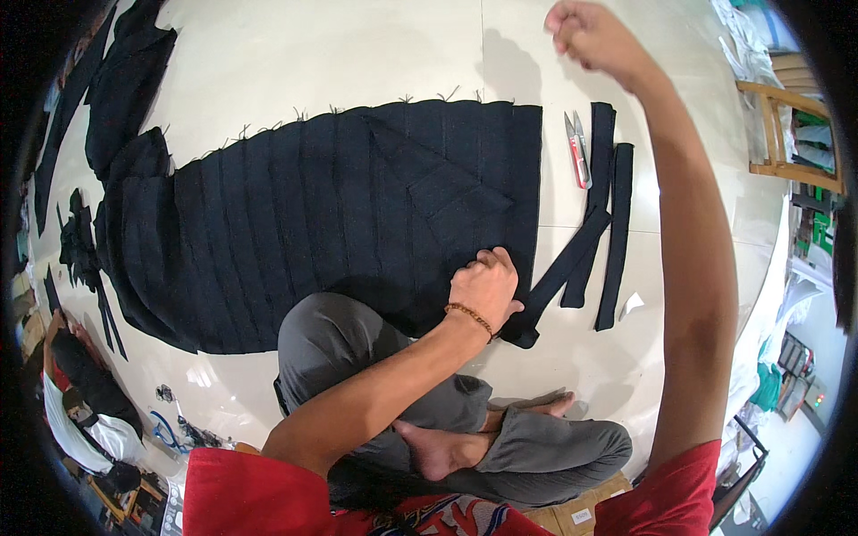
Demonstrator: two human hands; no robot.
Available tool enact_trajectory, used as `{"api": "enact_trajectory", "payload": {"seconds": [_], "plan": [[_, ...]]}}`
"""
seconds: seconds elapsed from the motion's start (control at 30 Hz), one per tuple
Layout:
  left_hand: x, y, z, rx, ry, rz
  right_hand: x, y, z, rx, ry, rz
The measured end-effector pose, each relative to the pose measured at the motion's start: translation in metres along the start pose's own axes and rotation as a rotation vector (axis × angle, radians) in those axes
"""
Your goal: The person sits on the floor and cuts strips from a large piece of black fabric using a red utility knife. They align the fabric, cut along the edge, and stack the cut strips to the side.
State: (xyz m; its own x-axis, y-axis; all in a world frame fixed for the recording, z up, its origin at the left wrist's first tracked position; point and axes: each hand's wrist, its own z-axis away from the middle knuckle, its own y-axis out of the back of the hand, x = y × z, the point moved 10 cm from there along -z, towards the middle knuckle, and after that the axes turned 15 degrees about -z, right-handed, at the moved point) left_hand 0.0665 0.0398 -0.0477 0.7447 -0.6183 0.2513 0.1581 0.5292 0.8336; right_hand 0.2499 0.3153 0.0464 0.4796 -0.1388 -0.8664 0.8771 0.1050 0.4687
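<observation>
Sitting cross-legged on the floor (357, 45), I press my left hand (483, 288), fingers curled together, onto the near edge of the dark pleated cloth (313, 214) spread before me. My right hand (592, 34) is raised in a closed fist beyond the snips (577, 147) and loose cloth strips (601, 223).

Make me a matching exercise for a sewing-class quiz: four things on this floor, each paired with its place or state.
Things:
1 left hand
2 right hand
3 thread snips
4 dark strips

Places or states:
A lying between the pleated cloth and the strips
B raised, fist closed, above the floor
C pressing on the cloth's near right corner
D laid out right of the cloth

Pairs: 1-C, 2-B, 3-A, 4-D
</observation>
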Motion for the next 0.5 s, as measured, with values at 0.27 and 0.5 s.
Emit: {"api": "enact_trajectory", "payload": {"seconds": [0.27,0.5], "plan": [[0.002,-0.006,-0.004,-0.031,0.017,-0.029,0.042,-0.076,0.092,-0.031,-0.012,0.461],[0.004,0.004,0.0,0.036,0.029,-0.078,0.061,-0.094,0.099,-0.096,-0.115,0.473]]}}
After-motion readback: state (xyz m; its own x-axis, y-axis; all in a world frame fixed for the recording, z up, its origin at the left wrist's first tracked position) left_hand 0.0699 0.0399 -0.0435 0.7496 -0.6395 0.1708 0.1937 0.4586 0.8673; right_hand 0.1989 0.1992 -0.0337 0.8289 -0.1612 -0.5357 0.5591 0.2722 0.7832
